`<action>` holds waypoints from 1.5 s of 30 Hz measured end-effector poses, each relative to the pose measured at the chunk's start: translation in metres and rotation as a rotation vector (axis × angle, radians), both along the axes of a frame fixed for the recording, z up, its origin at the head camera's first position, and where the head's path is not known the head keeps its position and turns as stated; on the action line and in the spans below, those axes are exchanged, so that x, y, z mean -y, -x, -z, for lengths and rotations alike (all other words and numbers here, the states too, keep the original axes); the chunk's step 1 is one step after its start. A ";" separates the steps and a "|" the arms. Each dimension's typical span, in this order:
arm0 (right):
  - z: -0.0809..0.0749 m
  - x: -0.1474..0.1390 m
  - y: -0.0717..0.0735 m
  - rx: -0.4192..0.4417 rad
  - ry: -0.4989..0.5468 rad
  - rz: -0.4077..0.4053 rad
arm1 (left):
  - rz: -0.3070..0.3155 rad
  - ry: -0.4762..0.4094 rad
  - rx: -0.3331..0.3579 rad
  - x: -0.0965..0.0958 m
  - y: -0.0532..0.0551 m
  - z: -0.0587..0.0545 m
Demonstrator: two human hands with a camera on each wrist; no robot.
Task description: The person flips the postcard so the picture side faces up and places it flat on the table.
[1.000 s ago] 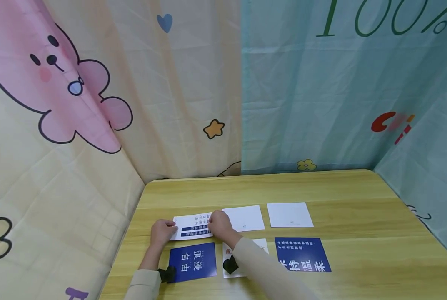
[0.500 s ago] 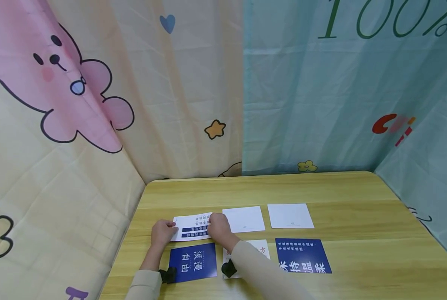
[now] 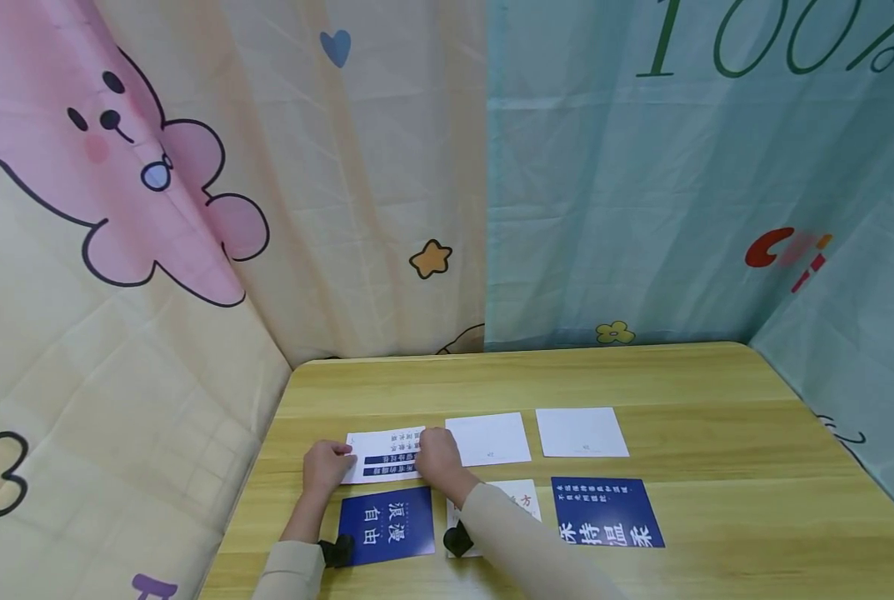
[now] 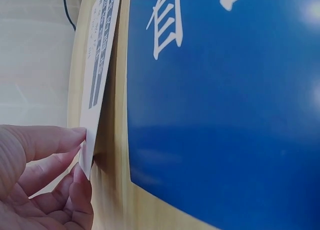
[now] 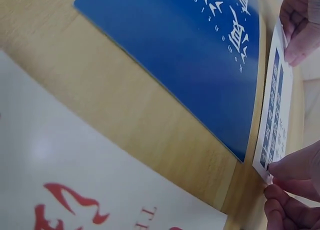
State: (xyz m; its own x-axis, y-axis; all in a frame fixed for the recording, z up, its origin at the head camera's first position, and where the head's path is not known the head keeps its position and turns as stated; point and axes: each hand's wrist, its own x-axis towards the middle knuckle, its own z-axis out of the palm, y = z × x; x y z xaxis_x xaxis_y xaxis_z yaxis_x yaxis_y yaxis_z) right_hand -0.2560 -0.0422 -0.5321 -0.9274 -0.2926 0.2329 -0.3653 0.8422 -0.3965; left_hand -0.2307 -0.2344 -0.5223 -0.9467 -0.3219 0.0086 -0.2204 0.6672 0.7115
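A white card with dark blue printed bands (image 3: 382, 454) is held at the back left of the table. My left hand (image 3: 323, 467) pinches its left end between thumb and fingers. At its right end, my right hand (image 3: 439, 460) pinches the card too. In the left wrist view, the near edge of the printed card (image 4: 97, 90) stands a little off the wood, with a shadow beneath. Just in front lies a blue card with white characters (image 3: 387, 525), also large in the right wrist view. A white card with red characters (image 3: 517, 493) is partly covered by my right sleeve.
Two mostly blank white cards (image 3: 487, 438) lie in the back row, to the right of my right hand. Another blue card with white writing (image 3: 604, 512) lies at the front right. Patterned curtains (image 3: 611, 167) border the wooden table (image 3: 761, 467) at the back and sides.
Both hands keep their hold on the printed card and have hardly moved. The head view has shifted very slightly.
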 end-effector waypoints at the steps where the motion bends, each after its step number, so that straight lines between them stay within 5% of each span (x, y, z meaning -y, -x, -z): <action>1: 0.000 -0.001 0.000 0.009 0.003 0.002 | 0.002 -0.001 0.001 0.000 0.000 0.000; 29: 0.001 -0.005 0.003 0.114 0.080 0.016 | 0.018 0.055 0.010 -0.003 0.001 -0.002; 45: 0.002 -0.003 0.002 0.104 0.065 0.036 | 0.024 0.081 0.005 0.000 0.000 -0.001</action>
State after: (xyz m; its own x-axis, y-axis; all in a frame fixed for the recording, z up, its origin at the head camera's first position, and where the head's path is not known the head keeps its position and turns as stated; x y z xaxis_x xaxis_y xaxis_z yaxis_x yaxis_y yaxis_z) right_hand -0.2581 -0.0391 -0.5342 -0.9571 -0.2464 0.1524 -0.2897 0.8253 -0.4847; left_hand -0.2302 -0.2348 -0.5214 -0.9542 -0.2977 0.0294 -0.2069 0.7278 0.6539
